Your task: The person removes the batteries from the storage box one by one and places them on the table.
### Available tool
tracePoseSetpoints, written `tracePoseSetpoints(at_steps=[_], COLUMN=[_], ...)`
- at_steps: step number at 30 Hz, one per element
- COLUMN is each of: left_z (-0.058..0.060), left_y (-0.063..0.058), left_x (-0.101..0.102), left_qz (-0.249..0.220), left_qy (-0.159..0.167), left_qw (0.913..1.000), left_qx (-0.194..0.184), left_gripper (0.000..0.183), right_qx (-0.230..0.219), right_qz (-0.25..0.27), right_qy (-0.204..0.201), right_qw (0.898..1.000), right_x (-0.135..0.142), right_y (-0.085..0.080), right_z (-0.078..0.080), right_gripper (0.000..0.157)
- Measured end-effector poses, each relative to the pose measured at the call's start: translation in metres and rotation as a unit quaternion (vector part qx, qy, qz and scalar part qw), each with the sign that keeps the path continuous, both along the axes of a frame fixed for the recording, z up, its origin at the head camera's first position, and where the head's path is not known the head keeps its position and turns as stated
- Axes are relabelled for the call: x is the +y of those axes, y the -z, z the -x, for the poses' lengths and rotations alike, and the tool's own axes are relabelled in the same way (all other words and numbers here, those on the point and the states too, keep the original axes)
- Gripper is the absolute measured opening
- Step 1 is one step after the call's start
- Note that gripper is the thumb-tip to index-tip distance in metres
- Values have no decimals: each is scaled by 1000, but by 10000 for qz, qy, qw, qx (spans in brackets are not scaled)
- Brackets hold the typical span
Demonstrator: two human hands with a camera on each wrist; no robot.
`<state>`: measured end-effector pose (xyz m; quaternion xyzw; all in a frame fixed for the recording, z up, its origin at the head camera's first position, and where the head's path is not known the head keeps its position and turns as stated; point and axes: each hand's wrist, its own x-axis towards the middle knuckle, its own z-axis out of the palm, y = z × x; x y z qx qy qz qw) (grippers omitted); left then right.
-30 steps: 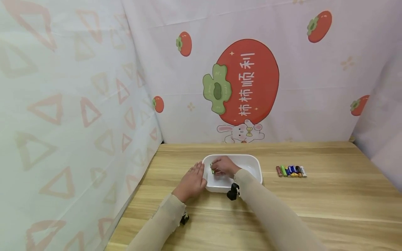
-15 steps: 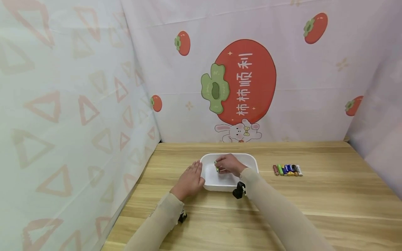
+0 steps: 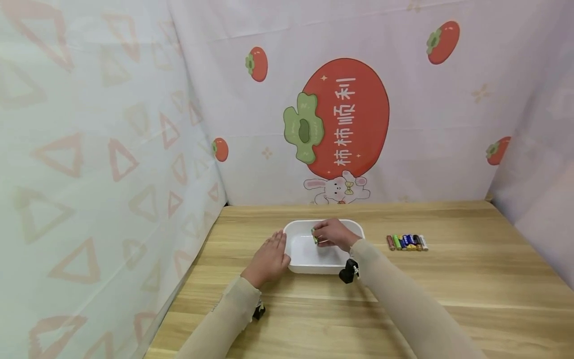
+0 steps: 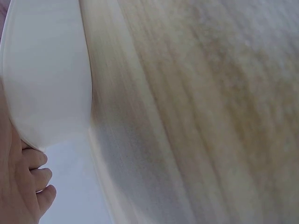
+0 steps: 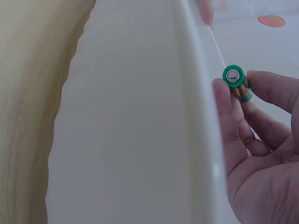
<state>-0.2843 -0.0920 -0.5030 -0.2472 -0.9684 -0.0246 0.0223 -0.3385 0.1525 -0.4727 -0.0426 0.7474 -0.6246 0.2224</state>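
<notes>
My right hand pinches a green battery between thumb and fingers, over the inside of a white plastic tray. In the right wrist view the battery shows its green end with a metal tip, and the tray's wall fills the middle. My left hand rests against the tray's left side with its fingers straight. Its fingertips lie along the white tray wall in the left wrist view.
A row of several batteries in mixed colours lies on the wooden table, right of the tray. Printed cloth hangs behind the table, and another cloth stands along its left side.
My right hand has shifted right inside the tray with the battery in its fingers. The left hand keeps its place at the tray's left side. The whole head view has drifted slightly.
</notes>
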Motion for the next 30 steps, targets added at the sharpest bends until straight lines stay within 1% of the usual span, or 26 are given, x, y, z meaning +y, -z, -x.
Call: tracePoseSetpoints(at_steps=[8, 12, 17, 20, 24, 27, 30], left_z=[-1, 0, 1, 2, 4, 3, 2], left_y=[-3, -3, -2, -2, -4, -4, -4], left_x=[-1, -1, 0, 0, 0, 0, 0], left_qz=[-80, -64, -84, 6, 31, -9, 56], left_qy=[56, 53, 29, 60, 85, 68, 21], left_qw=[10000, 10000, 10000, 10000, 9999, 9999, 9999], left_qx=[-14, -12, -42, -20, -50, -93, -143], left_gripper=[64, 64, 63, 64, 64, 65, 65], right_qx=[105, 122, 207, 246, 232, 201, 206], right_qz=[-121, -154, -178, -245, -320, -369, -426], right_qy=[-98, -7, 48, 59, 119, 202, 225], right_qw=[9998, 9998, 9996, 9994, 9991, 9989, 9986], right_x=[12, 21, 40, 54, 70, 78, 86], right_y=[-4, -8, -13, -14, -17, -18, -20], right_z=[0, 0, -1, 0, -1, -3, -4], right_gripper=[32, 32, 34, 36, 41, 42, 43])
